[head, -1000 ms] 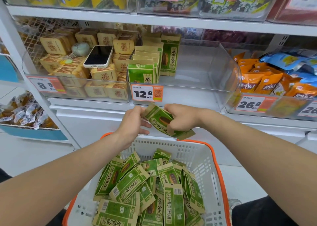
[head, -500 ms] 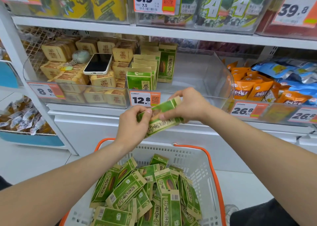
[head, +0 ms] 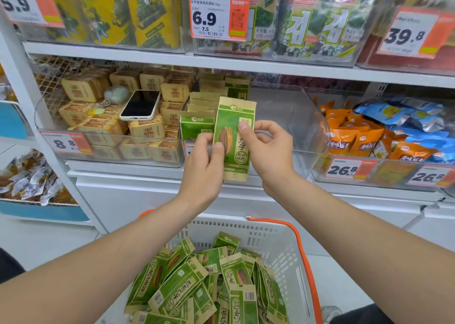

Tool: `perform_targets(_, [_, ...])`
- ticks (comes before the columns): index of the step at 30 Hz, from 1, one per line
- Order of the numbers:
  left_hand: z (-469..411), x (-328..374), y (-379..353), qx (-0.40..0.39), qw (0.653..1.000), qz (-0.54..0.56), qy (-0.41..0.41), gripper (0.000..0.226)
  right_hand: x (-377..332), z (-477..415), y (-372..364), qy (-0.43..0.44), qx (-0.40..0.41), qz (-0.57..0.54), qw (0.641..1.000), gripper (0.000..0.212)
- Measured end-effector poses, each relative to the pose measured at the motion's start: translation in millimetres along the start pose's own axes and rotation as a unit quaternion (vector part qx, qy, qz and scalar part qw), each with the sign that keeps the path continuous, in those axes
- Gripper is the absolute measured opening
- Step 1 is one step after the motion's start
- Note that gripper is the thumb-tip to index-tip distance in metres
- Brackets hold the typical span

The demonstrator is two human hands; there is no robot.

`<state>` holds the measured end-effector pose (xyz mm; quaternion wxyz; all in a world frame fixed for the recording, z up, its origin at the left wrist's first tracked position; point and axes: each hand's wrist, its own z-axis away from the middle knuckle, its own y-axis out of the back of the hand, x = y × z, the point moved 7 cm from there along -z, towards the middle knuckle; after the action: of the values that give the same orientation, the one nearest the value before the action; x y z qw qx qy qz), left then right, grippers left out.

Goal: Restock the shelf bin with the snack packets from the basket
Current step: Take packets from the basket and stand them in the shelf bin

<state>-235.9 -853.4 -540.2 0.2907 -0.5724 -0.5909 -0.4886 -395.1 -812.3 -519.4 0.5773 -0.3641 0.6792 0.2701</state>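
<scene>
A snack packet [head: 234, 139] is held upright just in front of the shelf bin [head: 295, 116], its printed face toward the camera. Both grips are clamped on it. The left grip [head: 204, 161] pinches the packet's left edge between thumb and fingers. The right grip [head: 268, 151] pinches the upper right edge with thumb and forefinger, its other fingers loosely curled. Held this way, the packet seems squared up to match the row already standing in the bin, so that it can go in facing the same way.

The bin is clear plastic. A row of standing packets [head: 197, 124], the same green kind, fills its left side from front to back, while the right side is bare. The held packet is level with the right end of that row, which looks like the gap meant for it.

Below the bin and nearer the person sits the basket [head: 305, 262], white with an orange rim. A loose heap of packets [head: 197, 282] lies in it at all angles, so much of the restocking is judged left to do.

Left of the bin, a phone [head: 140, 104] lies on stacked tan packs. To the bin's right are orange and blue bags.
</scene>
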Motion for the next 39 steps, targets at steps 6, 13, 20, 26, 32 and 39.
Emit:
perform_targets(6, [-17.5,15.6,12.9,0.072,0.997,0.031,0.018,0.059,-13.0,1.5,-5.0,0.010,-0.044,-0.010,0.999,0.010])
perform_targets(13, [-20.3,30.1,17.2,0.141,0.990,0.004,-0.020,0.052,-16.0,0.9,-9.6,-0.079,-0.098,-0.104,0.987,0.025])
perform_targets(20, [-28.6,43.2,13.8,0.125,0.986,-0.070,-0.086,0.047,-12.4,-13.9,-14.1,-0.144,-0.183,-0.092,0.968,0.029])
perform_targets(26, [-39.9,54.3,21.1,0.150,0.967,-0.166,-0.118,0.045,-23.6,-27.7,-22.4,-0.051,-0.177,0.010,0.983,0.027])
perform_targets(32, [-45.4,66.7,28.1,0.168,0.931,-0.265,-0.185,0.036,-17.9,-65.9,-18.4,-0.021,-0.081,0.137,0.987,0.056])
perform_targets(39, [-66.2,29.8,22.2,0.103,0.895,-0.400,-0.170,0.088,12.2,-118.1,-0.4,-0.173,0.016,-0.018,0.985,0.028])
